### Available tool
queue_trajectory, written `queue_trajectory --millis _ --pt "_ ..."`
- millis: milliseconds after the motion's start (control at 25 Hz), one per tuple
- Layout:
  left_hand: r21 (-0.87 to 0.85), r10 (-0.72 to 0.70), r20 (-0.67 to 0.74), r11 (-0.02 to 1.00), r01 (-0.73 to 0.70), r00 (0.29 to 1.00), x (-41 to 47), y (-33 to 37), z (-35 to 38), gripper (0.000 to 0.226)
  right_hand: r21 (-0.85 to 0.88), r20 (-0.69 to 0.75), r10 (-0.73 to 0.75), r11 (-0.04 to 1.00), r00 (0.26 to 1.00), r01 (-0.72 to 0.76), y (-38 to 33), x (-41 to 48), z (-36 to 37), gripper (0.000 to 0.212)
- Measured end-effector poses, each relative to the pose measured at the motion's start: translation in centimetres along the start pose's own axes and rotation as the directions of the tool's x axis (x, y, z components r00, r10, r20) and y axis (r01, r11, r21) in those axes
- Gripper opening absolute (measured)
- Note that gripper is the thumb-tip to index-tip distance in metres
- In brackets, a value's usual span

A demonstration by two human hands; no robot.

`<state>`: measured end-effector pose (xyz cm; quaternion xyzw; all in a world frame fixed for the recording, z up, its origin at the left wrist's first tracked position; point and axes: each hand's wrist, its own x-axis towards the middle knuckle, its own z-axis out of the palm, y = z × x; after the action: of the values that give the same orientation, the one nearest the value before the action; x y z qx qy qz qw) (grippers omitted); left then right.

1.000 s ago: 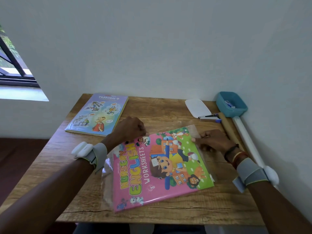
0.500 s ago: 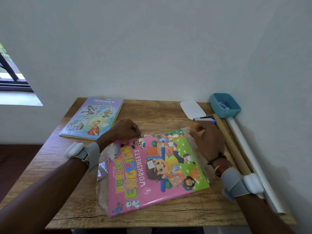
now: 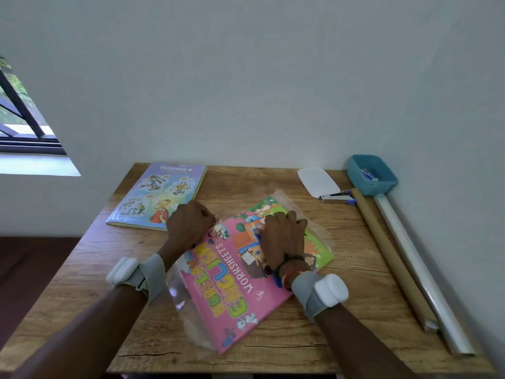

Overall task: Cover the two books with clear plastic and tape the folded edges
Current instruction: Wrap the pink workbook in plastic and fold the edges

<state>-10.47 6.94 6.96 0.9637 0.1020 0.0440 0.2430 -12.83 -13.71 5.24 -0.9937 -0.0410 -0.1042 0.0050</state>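
A pink "Nursery English Worksheets" book (image 3: 232, 291) lies askew at the table's centre on a sheet of clear plastic (image 3: 177, 294), which sticks out around its edges. My left hand (image 3: 188, 225) has curled fingers and grips the book's far left corner along with the plastic there. My right hand (image 3: 284, 239) lies flat on the cover, its fingers spread and pressing down. A second book with a blue cover (image 3: 161, 195) lies at the back left, away from both hands.
A blue tray (image 3: 355, 170) stands at the back right corner, with a white lid (image 3: 317, 181) and a small stapler-like tool (image 3: 336, 196) beside it. A brown roll (image 3: 390, 258) and a clear plastic roll (image 3: 418, 269) lie along the table's right edge by the wall.
My right hand has moved from the pink book's right edge onto its cover. The book has turned a little on the table. My left hand stays at the far left corner.
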Motion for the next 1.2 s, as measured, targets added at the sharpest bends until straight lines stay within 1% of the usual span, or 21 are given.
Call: queue_trajectory --millis 40,120,200,240,280,320,360,400,440,480,520,560,600,640,720,760,800,880,1000,1080,1200 --pt "-0.016 -0.056 0.007 0.998 0.056 0.998 -1.0 -0.3 -0.2 0.023 0.041 0.044 0.016 0.999 0.999 -0.018 -0.7 0.6 0.0 0.026" --pt "-0.065 -0.113 0.063 0.991 0.117 0.992 -4.1 -0.7 -0.7 0.021 0.182 0.101 -0.092 0.981 0.991 0.073 -2.0 2.2 0.4 0.037" --pt "-0.184 -0.067 0.188 0.978 0.103 0.980 -8.4 0.0 -0.6 0.021 0.321 0.165 -0.293 0.919 0.942 0.229 -3.2 3.6 0.6 0.040" --pt "-0.278 -0.021 0.301 0.954 0.109 0.953 -10.8 0.9 -0.7 0.019 0.384 0.178 -0.383 0.875 0.906 0.294 -4.0 3.9 0.5 0.041" --pt "-0.361 0.036 0.423 0.923 0.132 0.905 -13.2 1.8 -1.1 0.020 0.448 0.206 -0.437 0.838 0.875 0.313 -4.7 3.5 0.2 0.044" --pt "-0.406 0.078 0.499 0.901 0.154 0.863 -15.1 2.5 -1.5 0.024 0.512 0.211 -0.491 0.792 0.845 0.332 -5.2 2.9 -0.1 0.046" --pt "-0.412 0.082 0.505 0.897 0.157 0.859 -16.1 2.6 -1.9 0.028 0.609 0.199 -0.492 0.739 0.848 0.286 -5.2 1.7 -1.0 0.044" --pt "-0.384 0.071 0.423 0.917 0.108 0.903 -16.2 2.1 -2.4 0.033 0.708 0.188 -0.458 0.677 0.869 0.203 -5.0 0.4 -2.1 0.043" --pt "-0.289 0.076 0.274 0.957 0.007 0.959 -15.6 1.4 -2.8 0.039 0.753 0.197 -0.406 0.645 0.892 0.127 -4.4 -0.8 -3.1 0.047" --pt "-0.152 0.142 0.112 0.981 -0.124 0.984 -14.6 0.7 -3.3 0.047 0.774 0.207 -0.362 0.628 0.909 0.074 -3.6 -2.0 -3.5 0.054" --pt "-0.026 0.274 -0.008 0.961 -0.274 0.962 -13.4 0.0 -3.4 0.058 0.714 0.207 -0.323 0.695 0.924 0.083 -2.7 -3.2 -3.5 0.058" --pt "0.074 0.425 -0.046 0.904 -0.421 0.904 -11.9 -0.6 -3.1 0.071 0.622 0.194 -0.314 0.772 0.929 0.131 -2.0 -4.6 -3.4 0.059" --pt "0.157 0.573 -0.027 0.812 -0.562 0.819 -10.3 -1.0 -2.8 0.079 0.457 0.137 -0.306 0.863 0.942 0.214 -1.5 -6.0 -3.1 0.057" --pt "0.210 0.679 0.026 0.714 -0.668 0.734 -8.7 -1.0 -2.4 0.079 0.274 0.086 -0.311 0.921 0.946 0.278 -1.0 -7.2 -2.6 0.052" --pt "0.194 0.765 0.143 0.601 -0.775 0.628 -6.2 -0.7 -2.0 0.054 0.070 0.023 -0.284 0.957 0.959 0.282 -0.7 -8.6 -1.8 0.033" --pt "0.168 0.774 0.188 0.581 -0.797 0.604 -5.3 -0.6 -1.9 0.037 0.039 -0.020 -0.242 0.969 0.970 0.242 -0.4 -9.0 -1.8 0.029" --pt "0.168 0.783 0.212 0.560 -0.811 0.585 -4.7 -0.7 -1.8 0.024 0.024 -0.041 -0.214 0.976 0.976 0.216 -0.1 -9.2 -2.0 0.030" --pt "0.223 0.801 0.190 0.528 -0.819 0.568 -4.3 -0.9 -1.7 0.016 0.002 -0.031 -0.188 0.982 0.982 0.188 0.5 -9.4 -2.4 0.033" --pt "0.232 0.817 0.100 0.535 -0.812 0.567 -5.0 -1.3 -2.5 0.028 0.017 -0.001 -0.194 0.981 0.981 0.194 1.4 -10.0 -3.8 0.036" --pt "0.190 0.797 0.078 0.578 -0.794 0.599 -6.0 -0.8 -4.2 0.037 0.031 -0.063 -0.208 0.977 0.976 0.210 2.1 -10.1 -5.7 0.033" --pt "0.129 0.776 0.066 0.616 -0.777 0.627 -7.3 1.5 -8.9 0.037 0.077 -0.200 -0.187 0.976 0.962 0.206 3.7 -9.6 -10.3 0.013"
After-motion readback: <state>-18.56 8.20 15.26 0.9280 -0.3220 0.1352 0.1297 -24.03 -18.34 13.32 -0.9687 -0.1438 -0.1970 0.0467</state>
